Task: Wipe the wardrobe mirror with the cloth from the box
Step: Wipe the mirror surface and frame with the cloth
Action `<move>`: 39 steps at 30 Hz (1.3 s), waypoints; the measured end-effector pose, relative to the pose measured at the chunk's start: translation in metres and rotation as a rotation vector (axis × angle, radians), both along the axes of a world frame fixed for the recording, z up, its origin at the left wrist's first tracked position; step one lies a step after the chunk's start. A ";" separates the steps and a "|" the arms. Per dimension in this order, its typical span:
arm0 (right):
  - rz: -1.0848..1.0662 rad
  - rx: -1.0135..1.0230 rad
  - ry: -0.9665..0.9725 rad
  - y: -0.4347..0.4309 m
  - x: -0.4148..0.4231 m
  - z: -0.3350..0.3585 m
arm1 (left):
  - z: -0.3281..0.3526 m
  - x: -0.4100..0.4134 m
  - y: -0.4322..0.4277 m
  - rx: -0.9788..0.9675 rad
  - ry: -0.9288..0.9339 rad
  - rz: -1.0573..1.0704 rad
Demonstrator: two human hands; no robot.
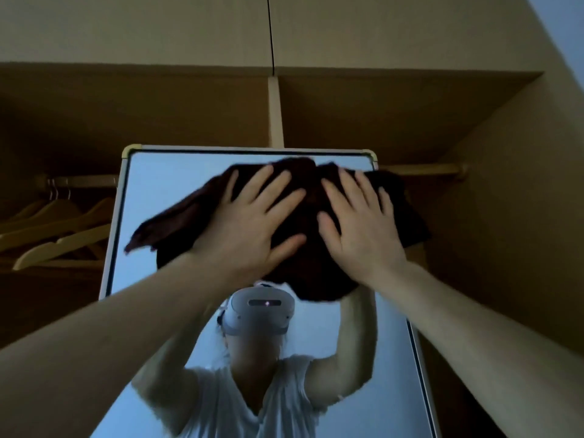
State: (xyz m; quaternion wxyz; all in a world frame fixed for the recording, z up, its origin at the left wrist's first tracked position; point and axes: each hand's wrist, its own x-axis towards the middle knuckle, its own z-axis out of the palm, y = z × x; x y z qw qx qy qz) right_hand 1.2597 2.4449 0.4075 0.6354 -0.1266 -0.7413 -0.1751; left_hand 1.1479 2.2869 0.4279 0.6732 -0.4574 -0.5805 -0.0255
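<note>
Since both hands are doing the same thing, I'll take them together: the left hand (252, 222) and the right hand (360, 229) sit side by side, thumbs nearly meeting, fingers straight and fanned out. The palms push flat, with nothing curled round or pinched, so it's a press and not really a grab. Under them is the dark brown, rumpled fabric cloth (303, 267), squashed against the upper part of the tall rectangular mirror with a pale frame and rounded corners (151, 191), just below its top edge. One loose corner of the cloth droops out to the left and almost reaches the frame, and the right side spills past the mirror's right edge. Lower in the glass you can see the reflection of the person with both arms raised, wearing a white headset (260, 311) and a loose white top (240, 403). The mirror stands in front of an open beige wooden wardrobe (505, 184) that has an upright divider in the middle. Off to the left, a few pale wooden clothes hangers (57, 235) hang from a round rail (82, 181), partly behind the mirror's left edge. Lighting's pretty dim and the cloth edges are a bit blurry.
</note>
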 end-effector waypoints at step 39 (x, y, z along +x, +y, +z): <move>-0.001 0.034 0.071 -0.021 -0.022 -0.011 | -0.025 -0.017 -0.020 0.069 0.013 0.046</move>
